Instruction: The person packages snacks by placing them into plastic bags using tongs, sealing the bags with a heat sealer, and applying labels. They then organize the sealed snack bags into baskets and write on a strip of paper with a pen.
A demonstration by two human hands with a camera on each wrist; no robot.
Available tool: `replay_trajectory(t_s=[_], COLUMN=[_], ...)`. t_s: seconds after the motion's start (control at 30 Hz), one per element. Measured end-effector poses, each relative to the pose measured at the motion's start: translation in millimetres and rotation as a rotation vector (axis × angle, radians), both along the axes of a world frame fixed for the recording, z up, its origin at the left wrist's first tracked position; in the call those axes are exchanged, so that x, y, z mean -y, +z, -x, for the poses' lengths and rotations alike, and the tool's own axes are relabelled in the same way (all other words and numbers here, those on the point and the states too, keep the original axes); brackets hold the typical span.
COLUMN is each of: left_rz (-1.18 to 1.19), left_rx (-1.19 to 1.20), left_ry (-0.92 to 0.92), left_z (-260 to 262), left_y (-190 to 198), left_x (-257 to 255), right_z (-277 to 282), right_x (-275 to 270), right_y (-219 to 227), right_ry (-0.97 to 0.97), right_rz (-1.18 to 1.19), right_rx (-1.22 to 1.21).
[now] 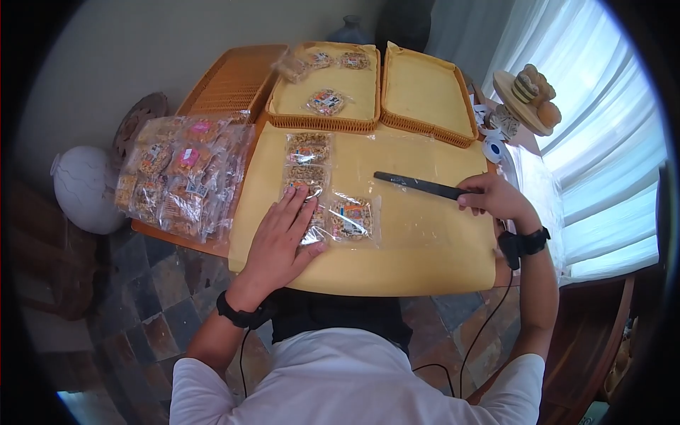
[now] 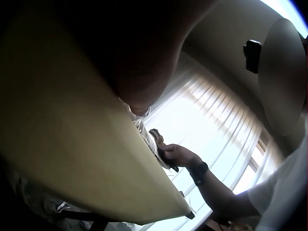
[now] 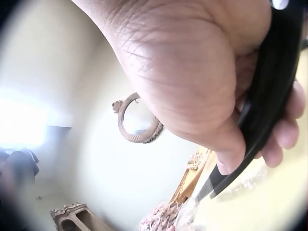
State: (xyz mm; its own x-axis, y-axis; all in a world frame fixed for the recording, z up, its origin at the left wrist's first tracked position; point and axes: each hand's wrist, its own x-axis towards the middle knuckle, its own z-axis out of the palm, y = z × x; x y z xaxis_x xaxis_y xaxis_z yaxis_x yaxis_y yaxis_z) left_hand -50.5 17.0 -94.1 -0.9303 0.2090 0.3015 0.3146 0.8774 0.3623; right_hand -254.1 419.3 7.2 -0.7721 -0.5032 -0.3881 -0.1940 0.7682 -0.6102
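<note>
Black tool (image 1: 418, 185) sits in right hand (image 1: 501, 198), left hand (image 1: 282, 234) touching snack packets (image 1: 307, 174).

We see a column of clear-wrapped brown snacks (image 1: 307, 174) lying flat, its lower part partly covered. Just right of the column, one similar packet (image 1: 352, 218) lies flat; farther right, a long black tool (image 1: 418, 185) slants, gripped at its far end, tip toward the column.

three trays (image 1: 428, 88) (two lined), two hands (image 1: 281, 232), one black tool (image 1: 419, 185)
</note>
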Motion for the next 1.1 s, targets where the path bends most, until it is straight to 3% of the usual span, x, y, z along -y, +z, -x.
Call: replay_trajectory(t_s=[0.23, 0.57, 0.73, 0.9, 1.1], left_rz=[0.009, 0.002, 0.106, 0.087, 0.110], left_rx=[0.016, 0.032, -0.023, -0.042, -0.057], left_ry=[0.050, 0.069, 0.120, -0.168, -0.160], left_z=[-1.9, -1.4, -3.4, 5.2, 7.7], left_y=[3.7, 2.2, 10.1, 18.7, 1.0], left_x=[0.3, -0.3, -9.2, -29.4, -22.1], right_z=[31.8, 22.9, 20.9, 15.7, 10.2], right_x=[48.0, 55.8, 45.5, 23.6, -35.5], right_y=[-32.4, -33.0, -31.7, -16.7, 21.2], right_ry=[0.237, 0.224, 0.201, 0.108, -0.021], right_rz=[0.085, 0.070, 0.107, 0.057, -0.070], right_rx=[0.216, 0.211, 0.133, 0.129, 0.126])
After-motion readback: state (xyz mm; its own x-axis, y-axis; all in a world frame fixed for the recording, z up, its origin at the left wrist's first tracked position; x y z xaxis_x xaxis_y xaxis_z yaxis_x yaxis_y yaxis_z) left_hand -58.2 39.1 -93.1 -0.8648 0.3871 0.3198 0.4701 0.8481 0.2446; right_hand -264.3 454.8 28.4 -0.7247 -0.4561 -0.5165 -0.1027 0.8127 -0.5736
